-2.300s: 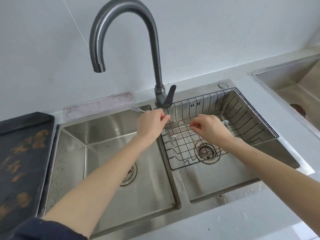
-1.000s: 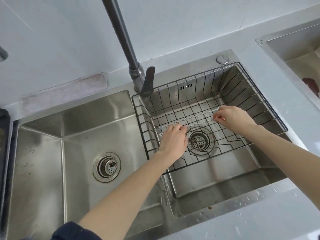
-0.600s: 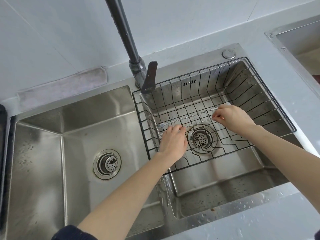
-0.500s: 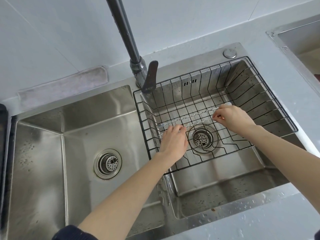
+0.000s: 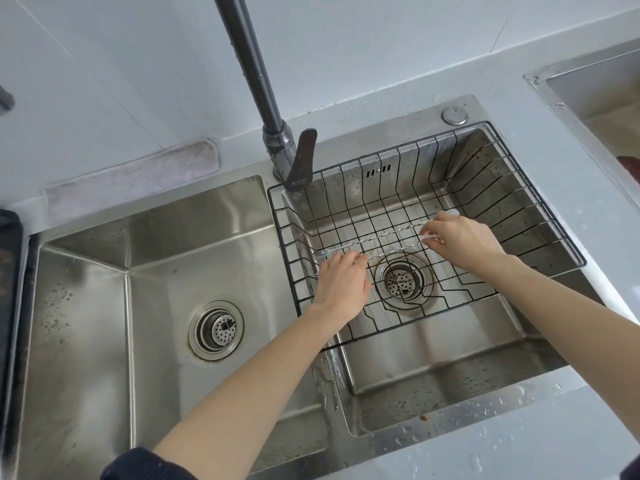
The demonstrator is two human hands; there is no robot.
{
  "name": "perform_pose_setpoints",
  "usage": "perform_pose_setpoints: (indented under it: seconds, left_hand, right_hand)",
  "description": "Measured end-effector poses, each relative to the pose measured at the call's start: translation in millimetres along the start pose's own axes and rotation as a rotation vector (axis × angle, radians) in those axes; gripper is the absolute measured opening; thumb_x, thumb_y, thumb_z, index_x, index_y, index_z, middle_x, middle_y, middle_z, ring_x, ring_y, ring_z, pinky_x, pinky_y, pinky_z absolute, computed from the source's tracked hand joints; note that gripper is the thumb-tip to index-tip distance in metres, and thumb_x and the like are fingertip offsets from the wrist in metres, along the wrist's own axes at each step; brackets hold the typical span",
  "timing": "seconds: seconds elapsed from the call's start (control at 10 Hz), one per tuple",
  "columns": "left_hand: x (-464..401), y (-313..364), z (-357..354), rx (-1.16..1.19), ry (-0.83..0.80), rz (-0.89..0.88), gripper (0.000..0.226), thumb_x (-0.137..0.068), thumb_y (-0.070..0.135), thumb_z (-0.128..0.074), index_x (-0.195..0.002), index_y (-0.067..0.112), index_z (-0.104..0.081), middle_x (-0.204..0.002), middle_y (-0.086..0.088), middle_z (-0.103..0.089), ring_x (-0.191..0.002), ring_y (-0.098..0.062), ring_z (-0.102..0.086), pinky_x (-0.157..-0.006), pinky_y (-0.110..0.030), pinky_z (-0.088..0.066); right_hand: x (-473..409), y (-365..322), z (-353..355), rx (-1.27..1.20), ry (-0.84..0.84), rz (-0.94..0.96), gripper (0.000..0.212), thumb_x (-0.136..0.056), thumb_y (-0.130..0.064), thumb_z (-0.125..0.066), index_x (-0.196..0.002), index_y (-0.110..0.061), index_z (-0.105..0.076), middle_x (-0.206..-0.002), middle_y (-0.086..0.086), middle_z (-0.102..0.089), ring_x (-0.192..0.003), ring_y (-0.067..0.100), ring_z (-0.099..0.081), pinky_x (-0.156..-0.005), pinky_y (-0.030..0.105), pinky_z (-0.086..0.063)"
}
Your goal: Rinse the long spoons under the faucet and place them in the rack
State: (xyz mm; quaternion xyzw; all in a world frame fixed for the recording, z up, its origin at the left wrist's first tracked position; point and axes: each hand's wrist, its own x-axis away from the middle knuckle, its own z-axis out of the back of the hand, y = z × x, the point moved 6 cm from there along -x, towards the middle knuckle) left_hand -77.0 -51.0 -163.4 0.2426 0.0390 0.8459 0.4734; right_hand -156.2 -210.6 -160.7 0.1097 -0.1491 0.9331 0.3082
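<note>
Two thin, twisted-stem long spoons lie across the floor of the black wire rack in the right sink basin. One ends in a small fork tip at the left, the other in a small bowl near the far right. My left hand rests palm down on the left ends, fingers curled over them. My right hand pinches the right ends between fingertips. The dark faucet rises behind the rack; no water runs.
The left basin has a round drain strainer. A second drain sits under the rack. A grey cloth strip lies on the back ledge. Another sink is at far right, a dark tray at far left.
My hands carried the spoons from beside the faucet down into the rack and laid them on its floor. In the last half second both hands stay nearly still on them.
</note>
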Motion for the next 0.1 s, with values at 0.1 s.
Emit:
perform_pose_setpoints:
  seconds: [0.1]
  left_hand:
    - [0.6, -1.9, 5.5, -0.006, 0.019, 0.010, 0.045, -0.096, 0.017, -0.034, -0.140, 0.010, -0.036, -0.144, -0.006, -0.042, -0.131, -0.024, -0.039, -0.111, -0.037, -0.028]
  right_hand:
    - [0.0, -4.7, 3.0, -0.008, 0.009, 0.021, 0.026, -0.092, -0.026, -0.049, -0.113, -0.015, -0.060, -0.117, 0.007, -0.059, -0.103, 0.030, -0.059, -0.082, 0.041, -0.049]
